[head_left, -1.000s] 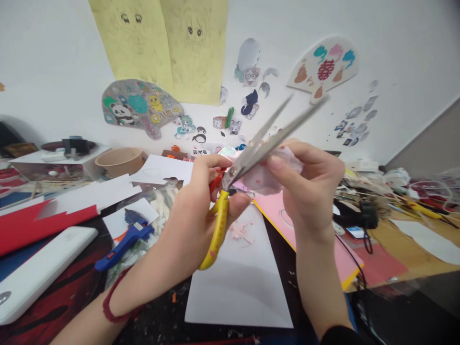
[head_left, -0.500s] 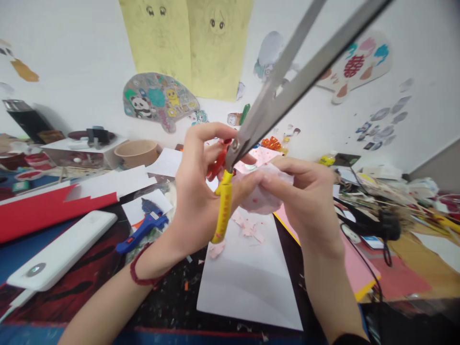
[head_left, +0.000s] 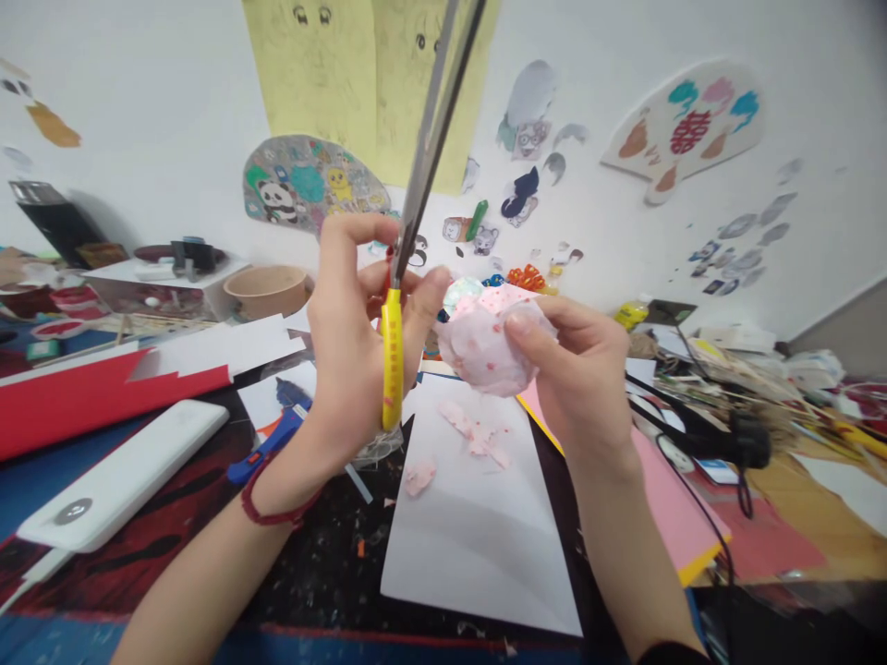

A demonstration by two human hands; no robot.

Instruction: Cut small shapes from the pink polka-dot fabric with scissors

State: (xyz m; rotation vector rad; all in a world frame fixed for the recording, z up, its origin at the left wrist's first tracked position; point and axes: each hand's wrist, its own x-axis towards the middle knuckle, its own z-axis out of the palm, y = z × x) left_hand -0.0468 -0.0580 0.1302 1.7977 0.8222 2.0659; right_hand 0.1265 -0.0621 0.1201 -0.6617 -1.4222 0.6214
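My left hand point(head_left: 360, 332) is closed around the yellow and red handles of a pair of scissors point(head_left: 392, 360), whose long blades point up, close to the camera. Between the thumb and fingers of my right hand point(head_left: 575, 379) is a piece of thin pink-white paper with red dots point(head_left: 485, 346), bunched into a rounded shape. The left thumb is just apart from this paper. Below lies a white sheet point(head_left: 485, 545) bearing torn pink paper scraps point(head_left: 475, 429).
A blue glue gun point(head_left: 270, 443) and a white power bank point(head_left: 125, 476) lie at the left, near red card point(head_left: 103, 397). A tan bowl point(head_left: 267, 291) stands behind. Pink sheets point(head_left: 683, 517) and a black cable point(head_left: 699, 443) lie at the right.
My left hand has moved left, its thumb leaving the dotted paper. The scissors have swung from leaning right to nearly upright. The right hand still holds the paper.
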